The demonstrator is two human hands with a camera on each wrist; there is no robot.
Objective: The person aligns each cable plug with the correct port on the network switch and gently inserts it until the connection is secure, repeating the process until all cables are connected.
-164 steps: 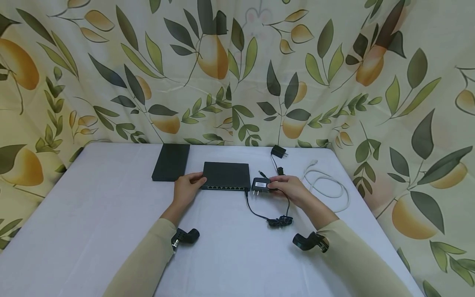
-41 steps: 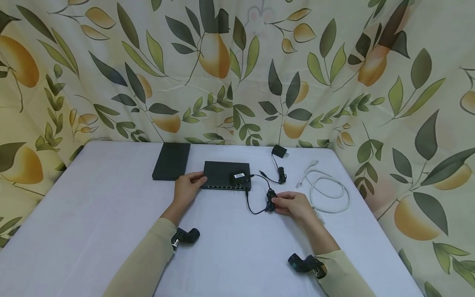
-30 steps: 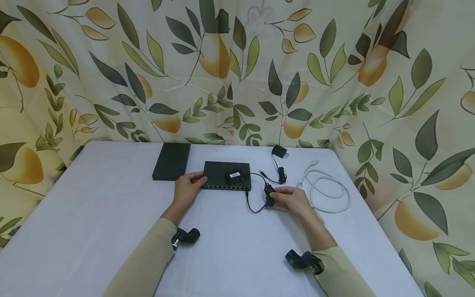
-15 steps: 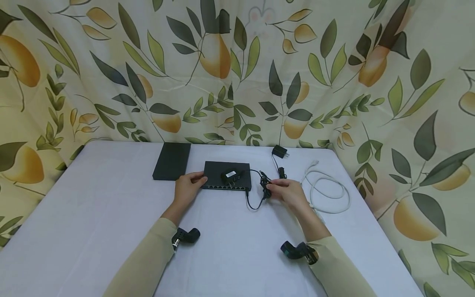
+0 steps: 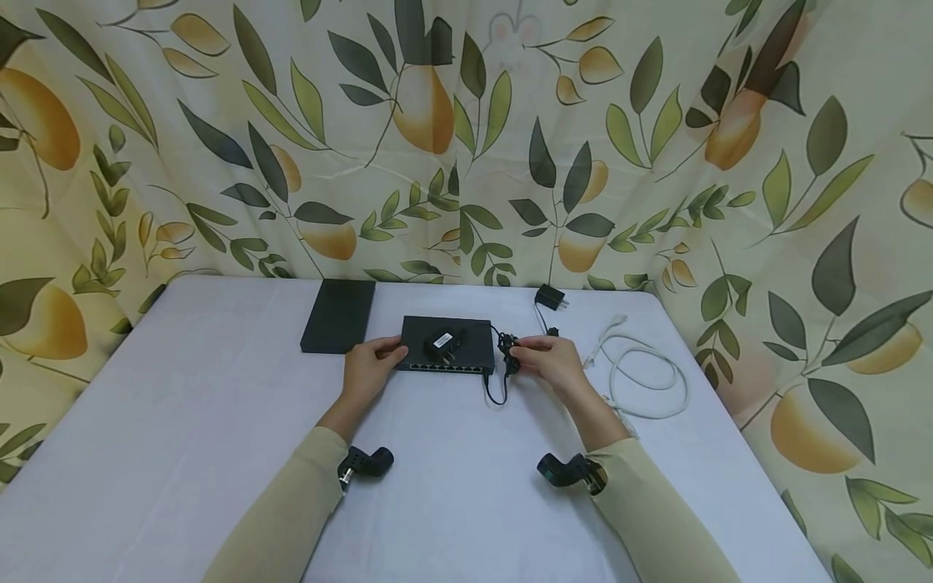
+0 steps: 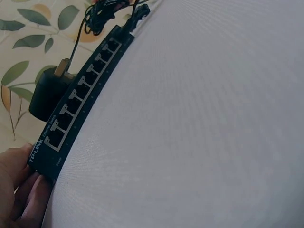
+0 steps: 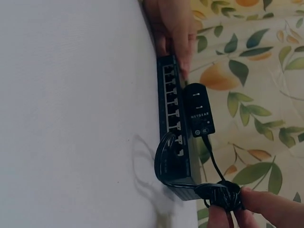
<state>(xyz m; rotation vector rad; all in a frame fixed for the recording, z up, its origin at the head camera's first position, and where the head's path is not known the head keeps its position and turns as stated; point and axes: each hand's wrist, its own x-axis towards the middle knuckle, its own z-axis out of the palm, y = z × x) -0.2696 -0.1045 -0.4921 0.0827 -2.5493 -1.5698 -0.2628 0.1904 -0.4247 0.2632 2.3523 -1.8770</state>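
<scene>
A black TP-LINK Ethernet switch (image 5: 477,340) sits on the white table, its row of ports (image 6: 85,90) facing the person. My left hand (image 5: 367,371) holds its left front corner, thumb on top and fingers at the side. A black NETGEAR power adapter (image 5: 441,346) rests on top of the switch, prongs showing. My right hand (image 5: 555,363) pinches the adapter's bundled cord (image 7: 221,194) just right of the switch. From that bundle, one end runs to the adapter and a loop (image 5: 499,399) goes into the switch's right front end.
A flat black box (image 5: 338,316) lies at the back left. Behind the right hand is a second black adapter (image 5: 550,297), its cord partly hidden. A coiled white network cable (image 5: 645,348) lies at the right. A floral curtain (image 5: 466,202) borders the table's back.
Earlier my right hand held the adapter beside the switch; the adapter then lay on top. Since, the right hand has carried the cord bundle left and back, and the adapter shifted left. Left hand unmoved.
</scene>
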